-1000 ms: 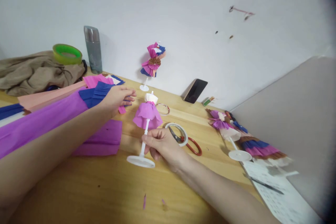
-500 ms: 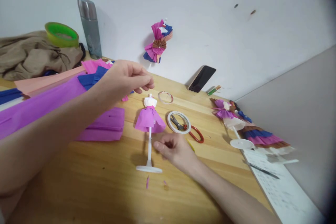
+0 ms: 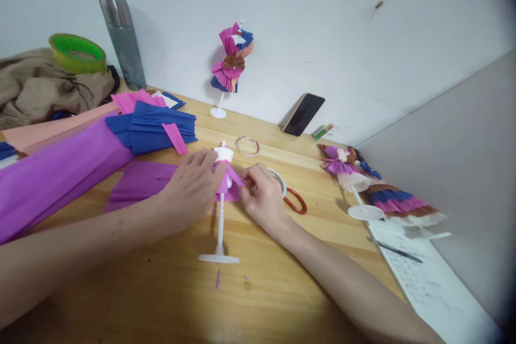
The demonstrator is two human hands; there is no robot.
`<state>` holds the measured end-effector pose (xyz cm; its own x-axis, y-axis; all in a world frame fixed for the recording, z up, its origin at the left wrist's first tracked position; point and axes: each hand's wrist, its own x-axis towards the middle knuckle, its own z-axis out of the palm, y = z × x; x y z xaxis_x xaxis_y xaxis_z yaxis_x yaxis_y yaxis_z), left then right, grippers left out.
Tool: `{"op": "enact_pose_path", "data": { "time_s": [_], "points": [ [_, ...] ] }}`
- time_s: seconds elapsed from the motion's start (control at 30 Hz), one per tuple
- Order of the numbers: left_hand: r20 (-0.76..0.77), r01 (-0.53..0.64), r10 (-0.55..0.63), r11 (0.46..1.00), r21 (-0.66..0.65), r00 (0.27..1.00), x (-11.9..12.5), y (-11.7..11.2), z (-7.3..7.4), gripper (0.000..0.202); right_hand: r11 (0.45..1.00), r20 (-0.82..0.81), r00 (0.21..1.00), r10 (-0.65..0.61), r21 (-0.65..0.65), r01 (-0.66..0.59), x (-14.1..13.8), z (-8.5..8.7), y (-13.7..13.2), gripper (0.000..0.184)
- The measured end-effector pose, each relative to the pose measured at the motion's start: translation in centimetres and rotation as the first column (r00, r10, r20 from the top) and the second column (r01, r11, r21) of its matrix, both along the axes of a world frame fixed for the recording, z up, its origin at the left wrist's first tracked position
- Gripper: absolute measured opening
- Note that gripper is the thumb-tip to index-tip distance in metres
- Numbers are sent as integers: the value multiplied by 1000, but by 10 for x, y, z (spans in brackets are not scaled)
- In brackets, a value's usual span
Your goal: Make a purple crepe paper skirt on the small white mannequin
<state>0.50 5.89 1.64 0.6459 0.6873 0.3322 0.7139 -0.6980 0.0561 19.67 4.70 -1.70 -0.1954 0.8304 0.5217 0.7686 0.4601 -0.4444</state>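
A small white mannequin stand [image 3: 220,236] wearing a purple crepe-paper skirt [image 3: 229,185] stands upright on the wooden table [image 3: 133,285]. My left hand [image 3: 191,188] is on its left side, fingers closed against the waist, where a thin pink strip shows. My right hand [image 3: 262,199] is on the right side, fingers pinching the skirt's edge. Behind the left hand lie a folded blue crepe sheet [image 3: 157,126] with a loose pink strip [image 3: 175,138] on it, and purple crepe paper [image 3: 60,172].
Red-handled scissors [image 3: 296,204] and a tape roll [image 3: 281,180] lie behind my right hand, a small ring [image 3: 247,145] further back. A finished paper dress [image 3: 229,64], a phone [image 3: 303,114] and a flask [image 3: 121,37] stand by the wall. Dressed mannequins [image 3: 363,193] and a printed sheet [image 3: 431,285] lie right.
My left hand came down from above the mannequin to its waist. My right hand rose from the stand's pole to the skirt. The view tilted down slightly.
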Motion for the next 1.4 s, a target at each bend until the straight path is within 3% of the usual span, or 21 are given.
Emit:
{"op": "enact_pose_path", "data": {
  "time_s": [0.1,0.2,0.33,0.47,0.53,0.67,0.83,1.13,1.27,1.4],
  "points": [
    [5,-8,8,999,42,1000,0,-3,-9,19,999,-121,992,32,1,-33,-3,4,3,11],
    [78,63,-76,986,158,994,-2,-4,-16,10,998,-203,978,50,-22,-55,-7,6,5,15],
    [158,119,-182,932,343,971,-4,-5,-27,15,996,-265,963,48,-56,-65,-11,3,3,14],
    [172,144,-237,892,429,956,-5,-5,-32,22,995,-287,956,59,-61,-80,-13,2,-1,14],
    [186,145,-243,894,424,952,-5,-5,-33,22,988,-379,925,26,-130,-81,-14,2,-1,15],
    [233,129,-225,921,367,946,-4,-4,-34,20,928,-642,758,-116,-342,-148,-11,2,5,19],
    [281,143,-255,920,364,925,-3,-2,-37,19,900,-699,692,-178,-400,-173,-6,0,11,25],
    [301,171,-277,927,333,913,-2,-6,-36,14,915,-622,783,-21,-328,-236,-10,5,-1,36],
    [326,221,-336,914,341,884,-3,-12,-30,16,937,-622,783,-25,-288,-198,-2,2,-3,44],
    [361,168,-281,935,314,889,-8,-15,-26,17,943,-625,779,-45,-285,-175,1,-3,-3,42]
  ]
}}
